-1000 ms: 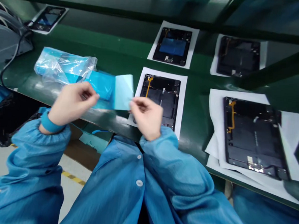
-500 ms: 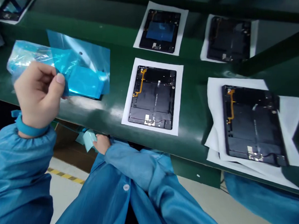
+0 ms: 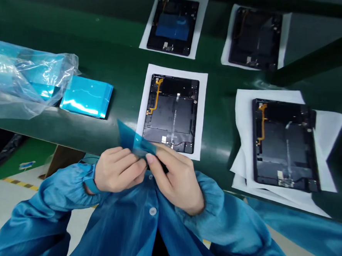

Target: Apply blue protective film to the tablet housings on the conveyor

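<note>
blue film, presumably light, flexible and easily creased, thus best taken by its edges, pinched by the left hand and right hand at the front edge of the surface, near a black device

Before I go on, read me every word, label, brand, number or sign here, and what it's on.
No text can be read.
Center tablet: faint marks along its pale strip, too small to read.
Right tablet: marks along its pale band, too blurred to read.
Held film: none readable.
Blue-and-white patch, lower left: too small to tell.
</note>
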Tool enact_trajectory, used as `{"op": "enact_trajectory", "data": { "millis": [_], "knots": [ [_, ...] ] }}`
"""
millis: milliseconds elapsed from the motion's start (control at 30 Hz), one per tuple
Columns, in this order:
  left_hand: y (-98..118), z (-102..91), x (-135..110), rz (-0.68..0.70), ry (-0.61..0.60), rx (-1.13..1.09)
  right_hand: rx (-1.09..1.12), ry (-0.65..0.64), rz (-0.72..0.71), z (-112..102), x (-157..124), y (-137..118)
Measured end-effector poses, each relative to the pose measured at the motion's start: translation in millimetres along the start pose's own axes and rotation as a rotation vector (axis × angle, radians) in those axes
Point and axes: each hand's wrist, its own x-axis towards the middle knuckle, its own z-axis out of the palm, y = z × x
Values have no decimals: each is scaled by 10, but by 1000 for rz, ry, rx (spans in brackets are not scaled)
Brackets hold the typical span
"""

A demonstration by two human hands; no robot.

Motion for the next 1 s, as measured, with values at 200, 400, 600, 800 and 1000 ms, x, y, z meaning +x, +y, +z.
{"op": "enact_trajectory", "data": {
  "millis": [200,400,600,800,1000],
  "knots": [
    [-380,-342,243,-109,-80,166,-237,-49,-192,-247,-6,119],
    [-694,-370,561,-196,-214,-262,-198,118,-94,-453,186,212],
    [-1026,-53,653,-307,-92,-139,-84,173,324,-636,327,587],
    [-1211,179,436,-82,-332,-211,248,285,621,-747,330,1156],
    [-1276,359,301,-41,-445,-315,190,302,602,-738,277,1227]
  ]
}}
